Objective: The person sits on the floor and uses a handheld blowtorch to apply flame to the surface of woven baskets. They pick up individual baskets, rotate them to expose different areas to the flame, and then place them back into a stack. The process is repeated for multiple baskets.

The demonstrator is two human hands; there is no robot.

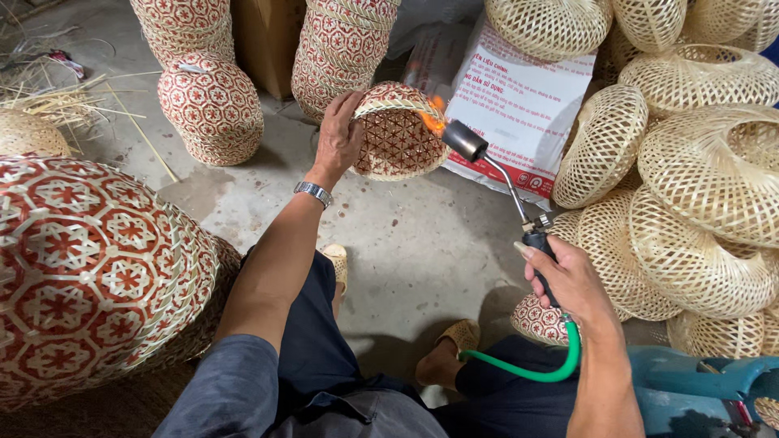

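Left hand (339, 134) fingers pinch rim of red-patterned woven basket (398, 134) held above floor, right hand (568, 280) fingers wrapped around gas torch (497, 174); flame (430, 122) on weave, lingering risks scorching or igniting bamboo.

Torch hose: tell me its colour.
The hose is green, curving from below the right hand that grips the torch. The head view shows it.
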